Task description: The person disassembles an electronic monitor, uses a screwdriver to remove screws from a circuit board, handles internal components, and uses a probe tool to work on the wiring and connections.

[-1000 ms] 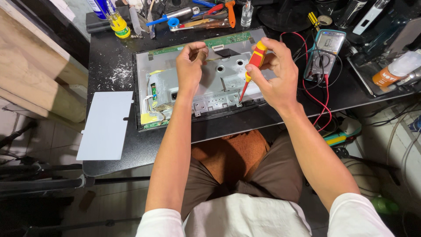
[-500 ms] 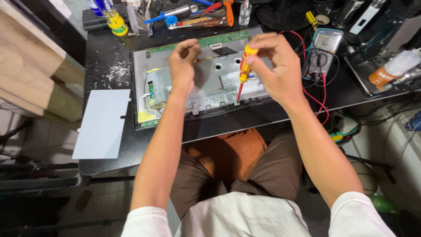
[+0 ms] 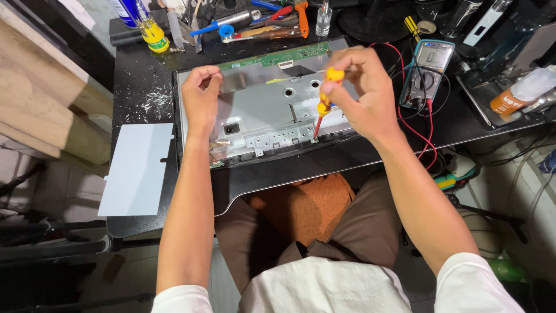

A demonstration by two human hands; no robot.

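Nearest the body, a black table edge (image 3: 278,179) curves in over the lap, and the metal back panel (image 3: 263,110) of a flat screen lies face down just beyond it, its near rim close to that edge. Right hand (image 3: 362,95) is curled tight around a yellow-and-red screwdriver (image 3: 321,107), fingers pinched on the handle, the red shaft angled down so the tip meets the panel's lower bracket strip. Left hand (image 3: 200,95) rests on the panel's left part, fingers curled in; whether they pinch anything I cannot tell.

That panel looks like stiff, thin sheet metal, light but wide, and probably fragile underneath, so the long edges seem the safest grip, well clear of the green circuit strip (image 3: 284,55) at the far rim. The driver's handle looks grippy enough.

Room is tight: a pale sheet (image 3: 136,168) lies left and overhangs the table, a multimeter (image 3: 427,66) with red leads sits just right, and loose tools (image 3: 255,20) crowd the far side.
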